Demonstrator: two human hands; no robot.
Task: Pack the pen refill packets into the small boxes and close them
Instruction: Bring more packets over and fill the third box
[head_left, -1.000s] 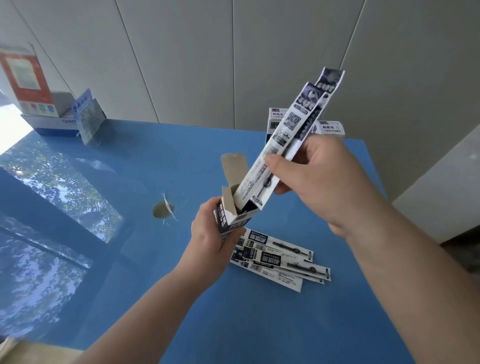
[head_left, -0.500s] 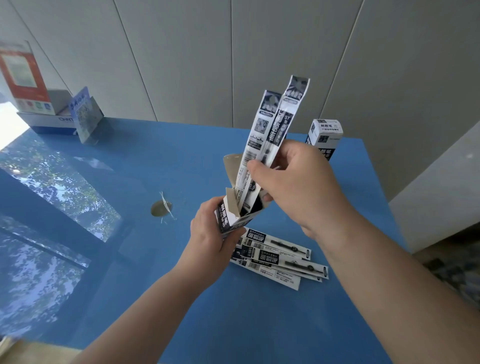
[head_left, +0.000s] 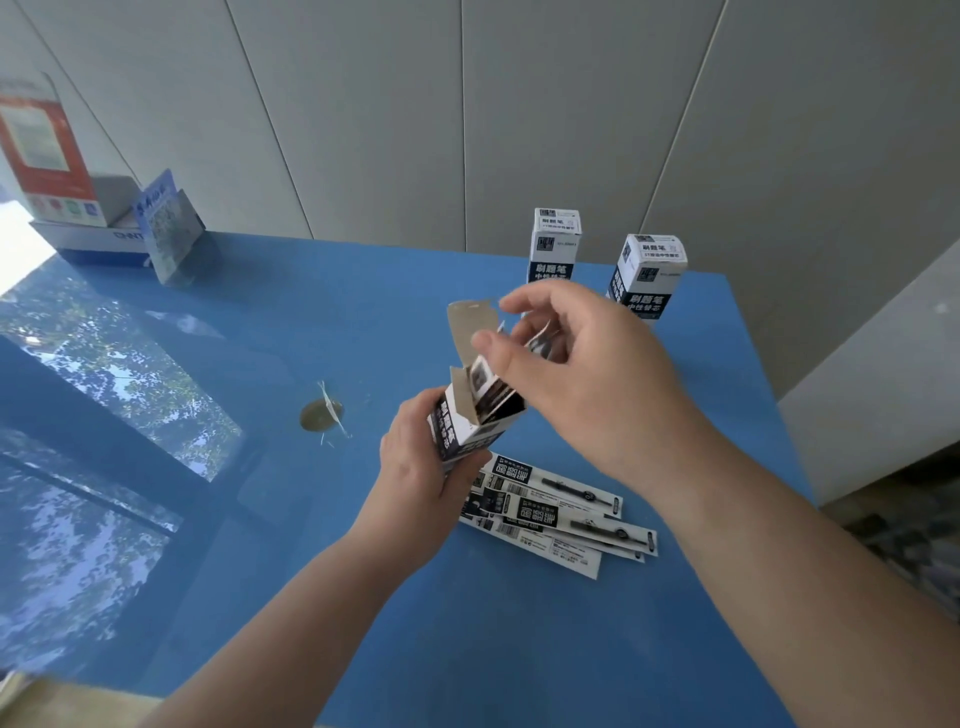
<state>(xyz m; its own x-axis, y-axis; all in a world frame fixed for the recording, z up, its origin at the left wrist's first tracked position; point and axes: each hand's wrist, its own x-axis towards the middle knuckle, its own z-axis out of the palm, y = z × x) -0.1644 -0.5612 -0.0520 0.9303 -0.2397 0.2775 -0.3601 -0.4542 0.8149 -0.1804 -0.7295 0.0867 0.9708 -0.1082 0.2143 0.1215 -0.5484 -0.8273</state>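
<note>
My left hand (head_left: 421, 467) grips a small black-and-white box (head_left: 457, 434) held tilted above the blue table (head_left: 519, 649). Its top flap (head_left: 470, 325) stands open, and the printed tops of refill packets (head_left: 488, 382) stick out of the mouth. My right hand (head_left: 587, 379) hovers just over the opening with thumb and fingers spread, its palm hiding part of the packet tops. Several loose refill packets (head_left: 566, 517) lie flat on the table just right of my left wrist. Two closed boxes (head_left: 556, 244) (head_left: 649, 273) stand upright at the far edge.
A red-and-white display box (head_left: 47, 150) and a blue leaflet stand (head_left: 169, 228) sit at the far left corner. A small round cable hole (head_left: 321, 415) lies left of my hands. The table's right edge (head_left: 763, 395) drops off beside a grey wall.
The packets in my right hand have slid down into the box until only their tops show. My right hand has let go and spread its fingers. Both far boxes are uncovered.
</note>
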